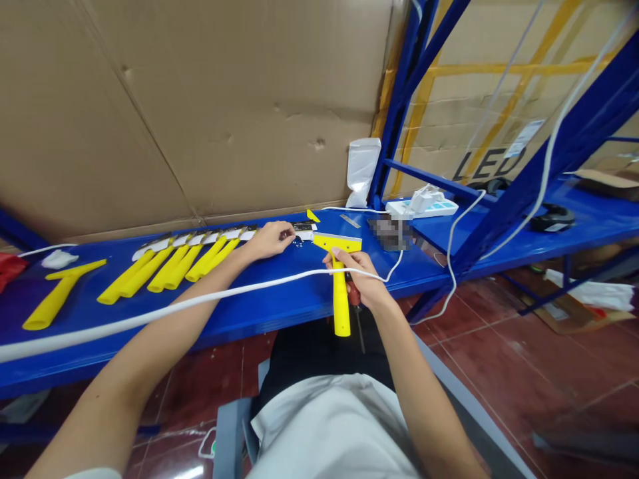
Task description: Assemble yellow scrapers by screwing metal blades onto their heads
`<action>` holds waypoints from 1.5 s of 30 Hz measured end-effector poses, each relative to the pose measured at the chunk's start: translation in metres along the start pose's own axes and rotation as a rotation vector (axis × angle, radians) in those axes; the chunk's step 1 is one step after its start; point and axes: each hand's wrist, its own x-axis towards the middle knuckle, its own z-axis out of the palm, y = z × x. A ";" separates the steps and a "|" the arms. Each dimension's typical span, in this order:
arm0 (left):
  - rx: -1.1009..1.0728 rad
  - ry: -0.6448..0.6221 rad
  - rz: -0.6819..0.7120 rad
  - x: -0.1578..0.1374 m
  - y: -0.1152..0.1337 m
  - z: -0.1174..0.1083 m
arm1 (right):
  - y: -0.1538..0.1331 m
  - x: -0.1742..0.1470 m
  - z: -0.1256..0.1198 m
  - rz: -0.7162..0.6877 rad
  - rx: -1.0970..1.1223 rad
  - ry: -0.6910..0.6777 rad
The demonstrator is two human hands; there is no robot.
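My right hand (367, 276) is closed around a yellow scraper (341, 299), its blade end up and its hollow handle pointing down towards me. The same hand also holds a red-handled tool (354, 293), mostly hidden behind the scraper; a thin shaft below it looks like a screwdriver's. My left hand (272, 239) is over the bench with its fingers curled together, just beside small shiny screws (298, 243). Anything between those fingertips is too small to make out. Several finished-looking yellow scrapers (172, 263) with blades in black-and-white sleeves lie in a row left of that hand.
A single yellow scraper (54, 293) without a sleeve lies at the left of the blue bench (279, 283). A white cable (164, 313) crosses in front of my arms. A power strip (422, 207) and a thin metal strip (352, 221) lie behind, by the blue post.
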 end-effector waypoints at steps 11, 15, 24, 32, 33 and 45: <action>0.179 -0.002 0.086 0.000 -0.010 0.013 | -0.002 -0.003 0.004 0.024 -0.061 0.017; 0.158 -0.030 0.113 0.000 -0.004 0.013 | -0.003 -0.004 0.005 0.015 -0.050 0.024; 0.082 -0.099 0.180 0.001 0.001 0.009 | -0.001 -0.004 0.003 0.013 -0.090 0.031; 0.094 -0.109 0.158 0.002 -0.003 0.010 | -0.001 -0.004 0.004 0.011 -0.104 0.040; 0.094 -0.108 0.158 0.002 -0.004 0.010 | -0.001 -0.004 0.004 0.009 -0.107 0.038; 0.097 -0.126 0.165 0.005 -0.016 0.019 | 0.002 -0.003 0.003 0.015 -0.113 0.033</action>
